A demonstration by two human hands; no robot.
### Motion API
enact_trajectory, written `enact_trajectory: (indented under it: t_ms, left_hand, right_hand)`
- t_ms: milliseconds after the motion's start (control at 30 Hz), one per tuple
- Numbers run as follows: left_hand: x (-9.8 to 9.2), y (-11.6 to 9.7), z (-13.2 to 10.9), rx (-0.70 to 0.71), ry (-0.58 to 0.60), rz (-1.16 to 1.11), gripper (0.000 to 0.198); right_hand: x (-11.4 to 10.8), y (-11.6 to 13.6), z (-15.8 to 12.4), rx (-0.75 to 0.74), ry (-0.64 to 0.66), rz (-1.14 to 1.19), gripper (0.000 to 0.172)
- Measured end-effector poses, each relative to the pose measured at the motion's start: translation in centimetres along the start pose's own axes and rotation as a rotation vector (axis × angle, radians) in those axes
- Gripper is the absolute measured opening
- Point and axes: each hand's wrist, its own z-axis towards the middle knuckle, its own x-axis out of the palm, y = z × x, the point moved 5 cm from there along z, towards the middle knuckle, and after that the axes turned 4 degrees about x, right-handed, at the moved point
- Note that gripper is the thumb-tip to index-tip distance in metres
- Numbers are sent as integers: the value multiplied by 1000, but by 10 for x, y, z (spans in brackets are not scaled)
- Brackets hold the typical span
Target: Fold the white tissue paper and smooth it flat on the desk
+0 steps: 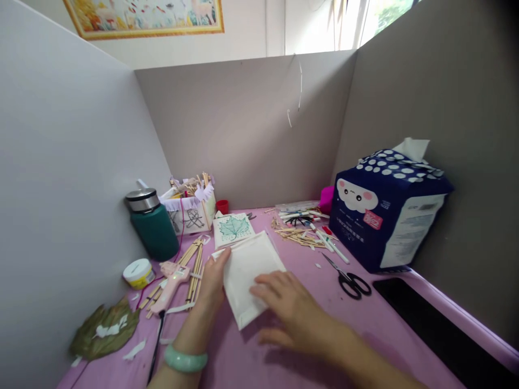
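A folded white sheet of paper (250, 266) lies on the pink table (397, 335). My left hand (213, 283) rests along its left edge, thumb up at the near corner, fingers curled against the paper. My right hand (290, 308) lies flat on the sheet's lower right part with its fingers stretched out. A pale green bangle (185, 359) circles my left wrist. Just behind the sheet sits a white card with a green leaf print (232, 228).
A pink glue gun (172, 282) and wooden sticks (193, 265) lie left. A green flask (153, 223), a small jar (138, 273) and a dried leaf (104, 329) stand further left. Black scissors (349, 280), markers (324, 237) and a blue tissue pack (385, 208) are right. Grey partitions enclose the table.
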Motion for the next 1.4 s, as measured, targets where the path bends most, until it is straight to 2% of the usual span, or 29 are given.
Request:
enact_trajectory:
  t_ms: [33, 100, 133, 200, 267, 300, 333, 367, 433, 467, 500, 567, 633, 667, 733, 833, 933, 1000, 1100, 1200, 1333, 1400]
  left_hand:
    - [-1, -1, 0, 8, -31, -43, 41]
    - [-2, -5, -2, 27, -60, -110, 39]
    - [1, -9, -3, 47, -26, -138, 39]
    - [10, -18, -8, 129, 127, -195, 44]
    - [16, -27, -13, 255, 267, -232, 54]
    - [15, -30, -13, 327, 274, -214, 57]
    - [10, -32, -11, 400, 213, -154, 56]
    - [3, -33, -8, 468, 98, -55, 52]
    - [-14, -31, -3, 567, -172, 201, 43]
    - [-19, -29, 0, 586, -257, 307, 42]
    - [-21, -26, 3, 577, -278, 377, 44]
    - [-17, -16, 12, 490, -141, 370, 47]
    - [-11, -7, 17, 377, 13, 269, 51]
    - [-10, -4, 18, 338, 42, 229, 54]
    - [-11, -3, 19, 308, 28, 197, 60]
    - [-10, -6, 18, 287, 50, 183, 53]
    - [-3, -11, 11, 282, 116, 185, 48]
    - [2, -15, 5, 310, 144, 208, 46]
    - [8, -21, -2, 367, 183, 224, 40]
    - [11, -23, -8, 400, 230, 229, 35]
    - [14, -24, -12, 402, 259, 229, 33]
    - [15, -25, -13, 397, 249, 238, 32]
  right_hand:
    - [8, 12, 4, -57, -7, -44, 53]
    - [17, 20, 9, -79, -97, -159, 28]
    - [19, 18, 10, -71, -154, -188, 22]
    - [13, 6, 9, -54, -294, -147, 23]
    - [0, -13, 5, 16, -443, 52, 27]
    - [-5, -26, 3, 105, -507, 202, 25]
    - [-8, -41, 0, 233, -551, 375, 21]
    - [-6, -55, -3, 390, -575, 559, 17]
    - [10, -76, -11, 702, -562, 904, 20]
    - [20, -81, -13, 813, -535, 1055, 24]
    - [30, -83, -15, 880, -498, 1188, 28]
    - [47, -81, -16, 933, -418, 1388, 32]
    - [58, -77, -18, 981, -328, 1470, 36]
    - [61, -77, -19, 1009, -286, 1455, 36]
    - [59, -83, -22, 1048, -257, 1297, 38]
    - [38, -103, -24, 1030, -402, 878, 45]
    - [10, -115, -12, 888, -486, 593, 43]
    - [-6, -116, 2, 771, -463, 541, 41]
    - [-22, -111, 20, 653, -469, 603, 44]
    - [-25, -106, 27, 586, -541, 686, 40]
    - [-24, -105, 21, 578, -687, 538, 31]
    - [-23, -106, 18, 575, -695, 508, 30]
